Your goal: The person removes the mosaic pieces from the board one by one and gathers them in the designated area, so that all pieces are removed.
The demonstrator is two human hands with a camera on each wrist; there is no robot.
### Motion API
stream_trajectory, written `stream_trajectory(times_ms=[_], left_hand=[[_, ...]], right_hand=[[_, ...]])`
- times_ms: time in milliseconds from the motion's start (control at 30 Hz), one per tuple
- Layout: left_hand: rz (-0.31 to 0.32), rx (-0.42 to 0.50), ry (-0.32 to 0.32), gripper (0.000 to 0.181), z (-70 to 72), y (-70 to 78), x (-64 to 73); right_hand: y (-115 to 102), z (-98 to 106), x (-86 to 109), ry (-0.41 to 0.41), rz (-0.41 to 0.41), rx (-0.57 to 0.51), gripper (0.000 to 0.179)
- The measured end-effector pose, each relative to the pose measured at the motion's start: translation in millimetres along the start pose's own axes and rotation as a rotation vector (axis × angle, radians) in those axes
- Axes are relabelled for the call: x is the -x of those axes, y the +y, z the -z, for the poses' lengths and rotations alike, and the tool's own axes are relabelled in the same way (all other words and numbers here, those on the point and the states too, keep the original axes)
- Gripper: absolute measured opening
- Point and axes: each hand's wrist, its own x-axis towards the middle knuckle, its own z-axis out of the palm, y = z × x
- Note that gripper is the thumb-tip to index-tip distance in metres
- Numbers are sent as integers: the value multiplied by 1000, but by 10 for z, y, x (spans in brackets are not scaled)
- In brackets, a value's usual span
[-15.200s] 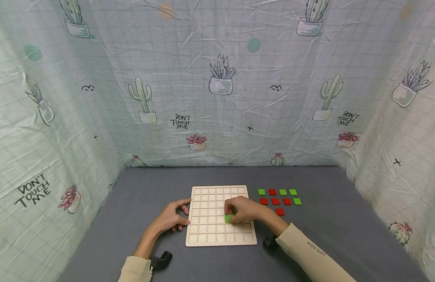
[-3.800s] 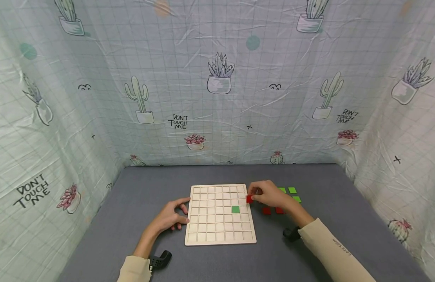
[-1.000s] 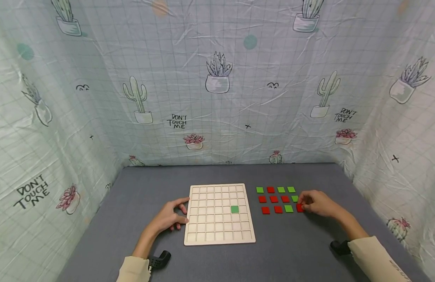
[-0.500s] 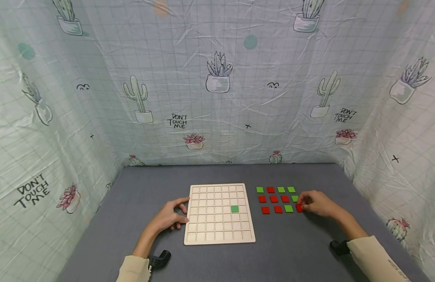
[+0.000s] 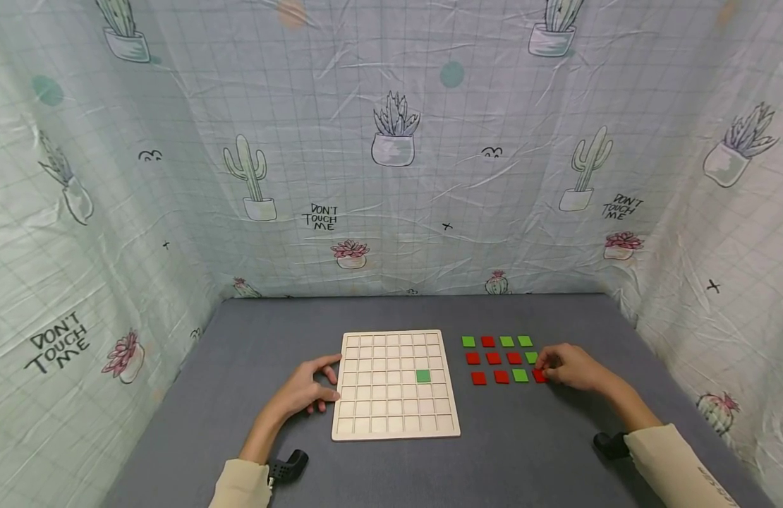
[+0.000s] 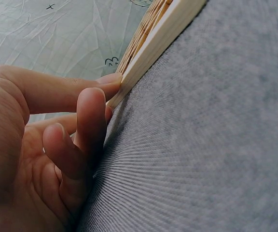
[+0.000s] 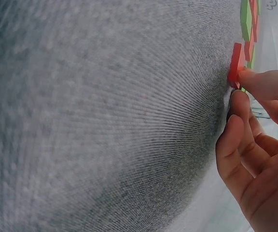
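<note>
A pale wooden grid board [image 5: 379, 409] lies on the dark grey table, with one green tile [image 5: 423, 376] in a square. My left hand [image 5: 302, 388] touches the board's left edge with thumb and a fingertip, its other fingers loosely bent; the left wrist view shows the board's edge [image 6: 151, 50] against them. To the right of the board, red and green tiles lie in three rows. My right hand [image 5: 572, 367] pinches a red tile [image 5: 539, 376] at the right end of the front row. In the right wrist view, the thumb presses that red tile [image 7: 236, 63].
Next to the pinched tile lies a green tile [image 5: 520, 376], with another green tile [image 5: 530, 358] just behind. Cactus-printed cloth [image 5: 391, 212] hangs behind the table and along both sides. A black wrist device [image 5: 610, 446] sits on the right wrist.
Earlier, the right hand was over the board at a green tile, then held a red tile at its right edge. It moved right to the tile rows; within the last second it stays nearly still.
</note>
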Motion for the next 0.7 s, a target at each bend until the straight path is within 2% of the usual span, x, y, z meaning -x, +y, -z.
stream_trajectory(times_ms=[367,567,700], left_hand=[[-5,-4,0,80,0,-16,-10],[3,-2,-1,80,5,-4,-5],[-3,0,-3,80,7,-1,-1]], right_hand=[[-16,-1,-27,37,33,73,9],[-117,-20,-100,88,63,108,4],[-204,-51,-190,92,76,99,6]])
